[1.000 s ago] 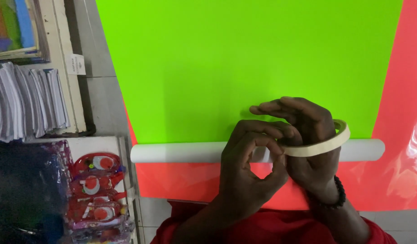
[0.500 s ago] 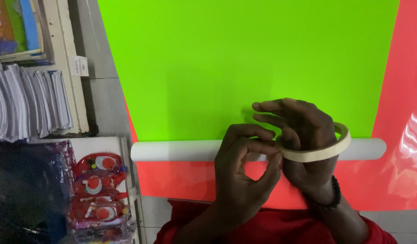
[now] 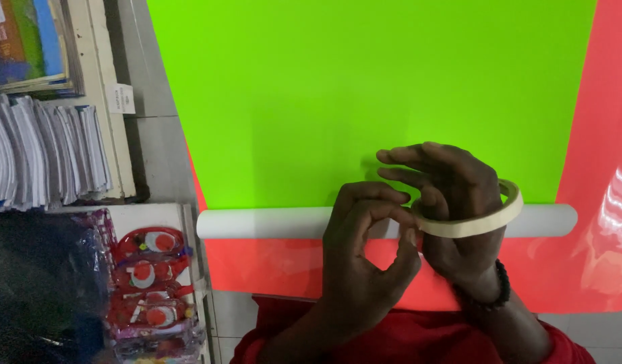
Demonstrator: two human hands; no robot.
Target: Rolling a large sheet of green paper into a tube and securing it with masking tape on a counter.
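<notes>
One big green sheet (image 3: 365, 94) fills the view beyond the fingertips, lying over one red sheet (image 3: 597, 236) that shows past the fingers on the right and under both palms. One white roll (image 3: 270, 223), the rolled edge of the paper, runs crosswise straight beneath the fingers, sticking out on either side of them.

Out past the left fingers, well apart, one stack of white papers (image 3: 48, 155) stands on edge on a shelf, with one pile of books (image 3: 31, 47) beyond it. Nearer the body on that same side sit red packets (image 3: 149, 283) in clear wrap; three show, though the wrap blurs the count.

Two hands at work. The right hand (image 3: 452, 209) wears one ring of tape (image 3: 469, 226) looped around it, the band crossing just below the knuckles; its fingers (image 3: 408, 158) are stretched out flat and lightly spread over the green sheet. One dark bead bracelet (image 3: 496, 290) sits on that wrist. The left hand (image 3: 365, 263) is curled, thumb and forefinger (image 3: 385, 205) pressed together, pinching at the tape's edge right where it meets the right thumb. Whether a loose end is caught there, cannot tell. Red sleeves (image 3: 419, 337) show at the bottom.
</notes>
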